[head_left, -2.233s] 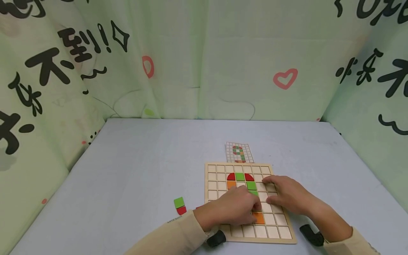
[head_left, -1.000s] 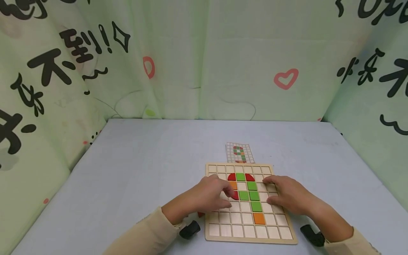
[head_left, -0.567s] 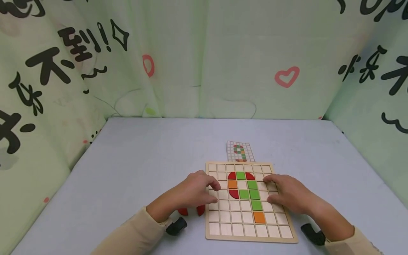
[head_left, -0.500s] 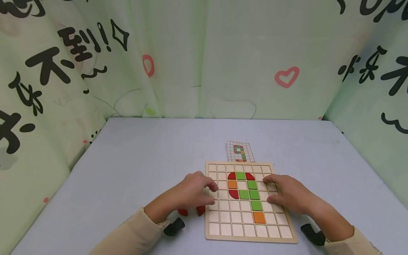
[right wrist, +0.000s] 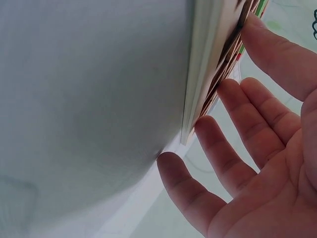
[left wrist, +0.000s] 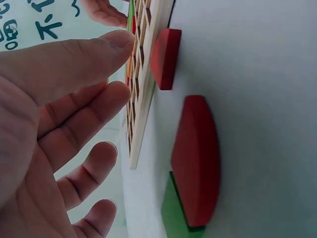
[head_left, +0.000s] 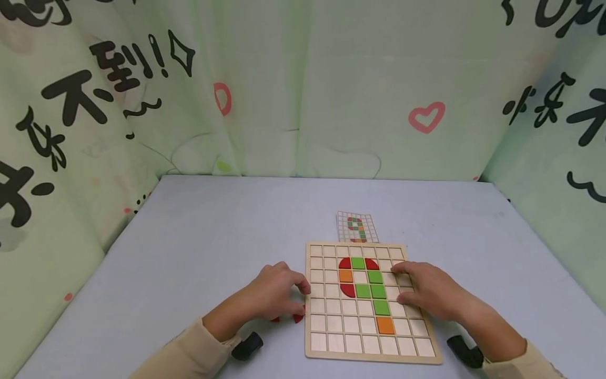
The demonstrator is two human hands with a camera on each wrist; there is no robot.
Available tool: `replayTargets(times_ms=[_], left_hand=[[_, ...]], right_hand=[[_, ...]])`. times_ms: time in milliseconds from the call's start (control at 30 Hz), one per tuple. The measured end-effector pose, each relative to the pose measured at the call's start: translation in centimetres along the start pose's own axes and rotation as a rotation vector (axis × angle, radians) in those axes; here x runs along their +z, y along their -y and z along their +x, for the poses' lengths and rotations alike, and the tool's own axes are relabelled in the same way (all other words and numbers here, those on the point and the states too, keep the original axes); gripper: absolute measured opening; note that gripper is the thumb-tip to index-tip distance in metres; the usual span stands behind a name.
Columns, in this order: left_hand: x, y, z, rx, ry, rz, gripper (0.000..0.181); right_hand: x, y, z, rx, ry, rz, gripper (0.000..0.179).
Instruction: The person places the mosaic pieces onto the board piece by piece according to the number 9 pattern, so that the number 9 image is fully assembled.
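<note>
A wooden grid board (head_left: 374, 360) lies on the table with red, green and orange tiles set in its cells in a curved shape. Its lowest tile is an orange square (head_left: 385, 326). My left hand (head_left: 265, 295) hovers at the board's left edge, fingers loosely bent and thumb apart, holding nothing. Beneath it on the table, the left wrist view has a red tile (left wrist: 166, 58) near the board, a second red tile (left wrist: 198, 163), and a green tile (left wrist: 181, 213) touching that one. My right hand (head_left: 433, 289) rests its relaxed fingertips on the board's right side.
A card (head_left: 343, 231) with a printed grid and coloured pattern lies just behind the board. The white table (head_left: 227, 221) is enclosed by pale green curtains (head_left: 350, 95) with black lettering. A black wrist strap (head_left: 247, 346) sits below my left hand.
My left hand has drawn back from the middle of the board to its left edge, uncovering the tiles in the grid. It now hides the loose green tile from the head view. My right hand stays put.
</note>
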State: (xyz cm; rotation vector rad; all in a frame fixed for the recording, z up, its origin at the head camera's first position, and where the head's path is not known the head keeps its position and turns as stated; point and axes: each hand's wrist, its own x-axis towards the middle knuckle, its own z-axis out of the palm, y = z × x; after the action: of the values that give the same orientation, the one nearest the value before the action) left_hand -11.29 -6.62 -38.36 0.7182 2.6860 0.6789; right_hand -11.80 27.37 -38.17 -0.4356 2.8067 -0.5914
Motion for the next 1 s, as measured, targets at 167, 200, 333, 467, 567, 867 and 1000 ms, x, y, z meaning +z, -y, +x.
replayTargets(times_ms=[167,200,333,467,567,867,1000], left_hand=[[0.54,0.52,-0.15,0.018,-0.025,0.06,0.028],[0.63,0.59,-0.17,0.023,-0.031,0.071,0.029],[0.83,0.64,-0.18,0.03,-0.041,0.096,0.033],[0.92,0.68,-0.29,0.042,-0.035,0.103,0.033],[0.96,0.77,-0.38,0.056,-0.034,0.098,0.032],[0.87,0.96,-0.69,0.084,-0.031,0.086,0.02],[0.84,1.03,-0.74,0.08,-0.033,0.077,0.017]], right_hand=[[0.09,-0.05,-0.05,0.003,0.0,0.004,0.058],[0.09,-0.05,-0.06,0.004,-0.001,0.005,0.058],[0.05,-0.09,-0.06,0.005,-0.003,0.002,0.058],[0.04,-0.03,-0.04,0.011,-0.001,0.004,0.059],[0.08,0.02,-0.03,0.022,0.002,0.003,0.059],[0.15,0.18,-0.11,0.031,0.002,-0.01,0.059],[0.22,0.25,-0.14,0.035,0.004,-0.011,0.059]])
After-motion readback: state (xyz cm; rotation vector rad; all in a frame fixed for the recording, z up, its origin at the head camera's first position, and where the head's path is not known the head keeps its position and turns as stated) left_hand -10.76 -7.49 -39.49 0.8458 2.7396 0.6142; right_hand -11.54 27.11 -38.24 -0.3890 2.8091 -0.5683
